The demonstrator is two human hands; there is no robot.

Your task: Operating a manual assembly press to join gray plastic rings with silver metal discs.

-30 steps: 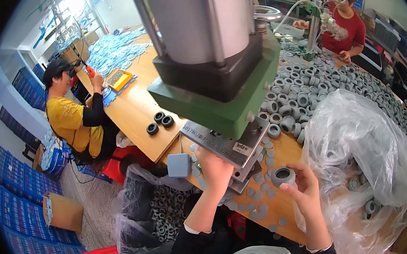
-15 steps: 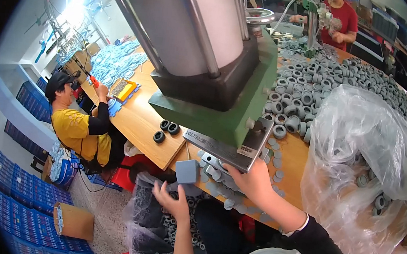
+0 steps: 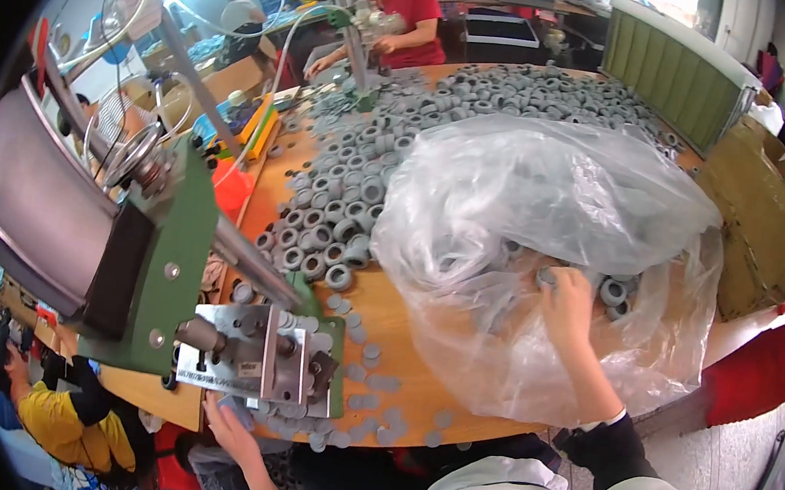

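Note:
My right hand (image 3: 569, 311) reaches over a clear plastic bag (image 3: 550, 204) on the right side of the table. Its fingertips are closed on a small round grey ring (image 3: 547, 277). More grey rings (image 3: 613, 292) lie beside that hand, within the bag's folds. At the table's front edge, my left hand (image 3: 237, 434) is under the green press, thumb and fingers apart. It is beside a blue-grey block (image 3: 238, 410); whether it touches the block I cannot tell. The press (image 3: 156, 268) has a metal fixture (image 3: 275, 357) at its lower end, above scattered flat grey discs (image 3: 364, 376).
A large heap of grey rings (image 3: 350, 197) covers the table's middle and back. A torn cardboard box (image 3: 764, 217) stands at the right. Across the table a person in red (image 3: 412, 17) works at another machine; a person in yellow (image 3: 68, 417) sits at lower left.
The view has swung right. My right hand has left the press fixture and moved right to the bag, where it now holds a grey ring. My left hand remains near the block.

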